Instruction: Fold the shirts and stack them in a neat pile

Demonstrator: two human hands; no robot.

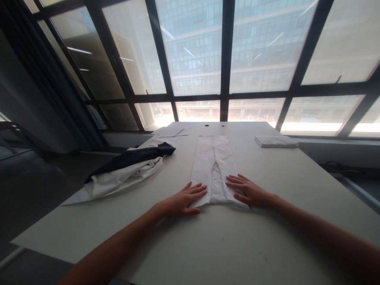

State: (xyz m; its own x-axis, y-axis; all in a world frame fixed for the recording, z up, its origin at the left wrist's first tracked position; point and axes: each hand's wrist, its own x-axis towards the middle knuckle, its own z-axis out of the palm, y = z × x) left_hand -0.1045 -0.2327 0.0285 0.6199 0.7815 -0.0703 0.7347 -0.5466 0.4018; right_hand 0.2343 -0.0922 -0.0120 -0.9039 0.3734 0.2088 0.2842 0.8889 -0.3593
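A white garment [202, 162] lies lengthwise on the white table [225, 245], its two sides folded inward so their edges run close together down the middle. Toward the near end a gap between those edges shows the layer beneath. My left hand [187, 199] rests flat on the near left corner of the cloth, fingers stretched out. On the near right side my right hand [248, 191] also lies flat with its fingers spread. Neither hand grips the fabric. The exact kind of garment cannot be made out.
Left of the garment, loose white and dark navy clothing [127, 160] is heaped along the table edge. Paper sheets [173, 130] lie at the far left. A folded white cloth [276, 141] sits at the far right. Large windows [192, 47] stand behind the table.
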